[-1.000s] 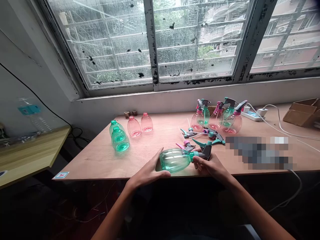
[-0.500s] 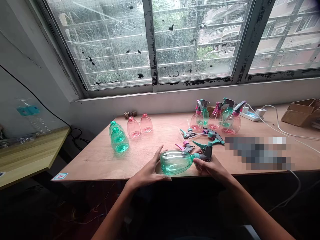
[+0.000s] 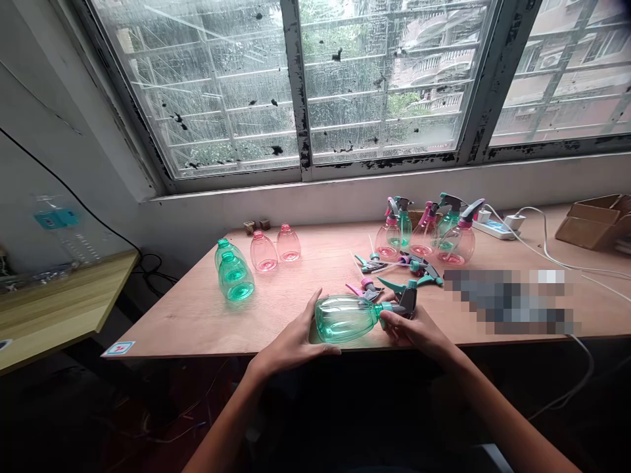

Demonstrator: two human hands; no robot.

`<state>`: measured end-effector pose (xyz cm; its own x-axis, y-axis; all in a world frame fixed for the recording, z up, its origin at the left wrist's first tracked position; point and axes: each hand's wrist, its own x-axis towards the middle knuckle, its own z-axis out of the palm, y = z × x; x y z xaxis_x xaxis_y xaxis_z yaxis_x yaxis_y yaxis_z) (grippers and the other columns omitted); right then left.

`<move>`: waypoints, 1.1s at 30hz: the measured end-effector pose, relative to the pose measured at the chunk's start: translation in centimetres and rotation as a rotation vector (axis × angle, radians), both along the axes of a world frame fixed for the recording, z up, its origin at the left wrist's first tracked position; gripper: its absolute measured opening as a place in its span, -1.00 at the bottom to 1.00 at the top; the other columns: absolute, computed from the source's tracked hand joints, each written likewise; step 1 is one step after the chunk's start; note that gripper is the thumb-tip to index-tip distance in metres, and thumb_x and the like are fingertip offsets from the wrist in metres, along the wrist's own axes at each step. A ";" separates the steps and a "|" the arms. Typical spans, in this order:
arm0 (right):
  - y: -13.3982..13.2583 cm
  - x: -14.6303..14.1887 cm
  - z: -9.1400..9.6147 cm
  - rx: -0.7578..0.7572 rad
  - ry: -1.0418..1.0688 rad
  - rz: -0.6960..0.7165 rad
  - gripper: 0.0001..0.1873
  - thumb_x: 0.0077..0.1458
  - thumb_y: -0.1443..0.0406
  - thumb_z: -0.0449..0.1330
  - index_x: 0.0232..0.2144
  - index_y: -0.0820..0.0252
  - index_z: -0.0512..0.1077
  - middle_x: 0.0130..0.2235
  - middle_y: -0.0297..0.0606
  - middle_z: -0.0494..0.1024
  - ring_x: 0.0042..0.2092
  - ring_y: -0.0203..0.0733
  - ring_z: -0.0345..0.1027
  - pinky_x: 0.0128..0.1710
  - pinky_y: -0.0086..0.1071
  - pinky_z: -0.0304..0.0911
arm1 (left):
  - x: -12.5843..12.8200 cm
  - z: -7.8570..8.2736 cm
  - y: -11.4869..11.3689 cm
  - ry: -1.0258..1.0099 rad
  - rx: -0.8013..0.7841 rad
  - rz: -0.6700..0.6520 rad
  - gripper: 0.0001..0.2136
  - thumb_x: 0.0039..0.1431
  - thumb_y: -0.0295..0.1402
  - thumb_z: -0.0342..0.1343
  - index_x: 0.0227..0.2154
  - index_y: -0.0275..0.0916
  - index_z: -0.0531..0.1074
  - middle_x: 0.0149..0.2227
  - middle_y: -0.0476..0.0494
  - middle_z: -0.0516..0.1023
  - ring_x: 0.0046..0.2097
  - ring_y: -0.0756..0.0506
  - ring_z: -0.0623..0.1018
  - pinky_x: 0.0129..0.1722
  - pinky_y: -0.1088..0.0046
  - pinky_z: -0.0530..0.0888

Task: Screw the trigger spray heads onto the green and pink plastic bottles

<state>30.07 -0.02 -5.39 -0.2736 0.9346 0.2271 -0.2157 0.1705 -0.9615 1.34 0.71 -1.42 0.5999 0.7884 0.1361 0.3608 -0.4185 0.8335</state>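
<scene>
A clear green spray bottle (image 3: 348, 317) lies on its side at the near edge of the wooden table (image 3: 197, 314). My left hand (image 3: 290, 338) cups its base, fingers wrapped round it. My right hand (image 3: 414, 328) pinches the green collar and grey trigger head (image 3: 405, 301) at the bottle's neck. Just behind lie several loose trigger heads (image 3: 389, 270) in teal, pink and grey.
Two green bottles (image 3: 233, 272) and two pink bottles (image 3: 276, 248) without heads stand at the left. Several finished spray bottles (image 3: 434, 230) stand at the back right, by a power strip (image 3: 497, 226) with white cables. A cardboard box (image 3: 594, 223) sits far right. A blurred patch (image 3: 510, 301) covers something.
The bottle and both hands have barely shifted; the right hand's fingers have turned slightly on the collar at the neck.
</scene>
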 end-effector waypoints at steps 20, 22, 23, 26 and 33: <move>-0.2 -0.1 0.3 0.003 -0.034 0.000 -0.67 0.18 0.14 0.31 -0.15 0.17 0.31 -0.58 -0.47 0.41 -0.59 -0.32 0.22 -0.58 -0.41 0.16 | -0.3 0.3 0.4 -0.063 -0.062 -0.008 -0.09 0.20 -0.04 0.20 0.42 -0.06 -0.27 0.46 -0.25 -0.08 0.44 -0.33 -0.01 0.40 0.04 -0.01; -0.2 0.0 0.3 -0.003 -0.036 0.008 -0.67 0.18 0.13 0.31 -0.16 0.17 0.31 -0.57 -0.46 0.41 -0.59 -0.32 0.23 -0.57 -0.41 0.16 | -0.4 0.4 0.5 -0.059 -0.074 0.012 -0.26 0.32 -0.01 0.02 0.42 -0.08 -0.17 0.45 -0.21 -0.04 0.45 -0.30 -0.04 0.41 0.06 -0.06; -0.3 0.1 0.3 -0.006 -0.033 0.007 -0.66 0.17 0.13 0.31 -0.16 0.17 0.31 -0.57 -0.47 0.40 -0.59 -0.32 0.23 -0.57 -0.41 0.15 | -0.4 0.5 0.5 -0.050 -0.081 0.016 -0.28 0.33 -0.02 0.02 0.41 -0.07 -0.14 0.45 -0.18 -0.04 0.45 -0.29 -0.04 0.41 0.07 -0.07; -0.2 0.2 0.2 -0.015 -0.028 -0.023 -0.64 0.15 0.12 0.33 -0.16 0.16 0.31 -0.56 -0.46 0.42 -0.60 -0.33 0.24 -0.59 -0.42 0.12 | -0.4 0.6 0.2 -0.027 -0.097 0.002 -0.10 0.18 -0.09 0.25 0.41 -0.01 -0.21 0.47 -0.16 -0.09 0.45 -0.30 -0.02 0.41 0.06 -0.04; 0.0 0.3 -0.1 -0.023 -0.015 -0.012 -0.62 0.12 0.11 0.35 -0.17 0.16 0.32 -0.52 -0.43 0.45 -0.58 -0.31 0.27 -0.57 -0.40 0.10 | -0.4 0.7 0.0 -0.072 -0.131 -0.053 0.13 0.03 -0.08 0.37 0.41 -0.01 -0.39 0.46 -0.30 -0.12 0.44 -0.33 -0.02 0.39 -0.01 0.00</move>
<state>30.33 -0.03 -5.50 -0.2652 0.9430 0.2012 -0.1991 0.1506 -0.9683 0.93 0.71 -0.74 0.6337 0.7696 0.0782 0.2786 -0.3214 0.9050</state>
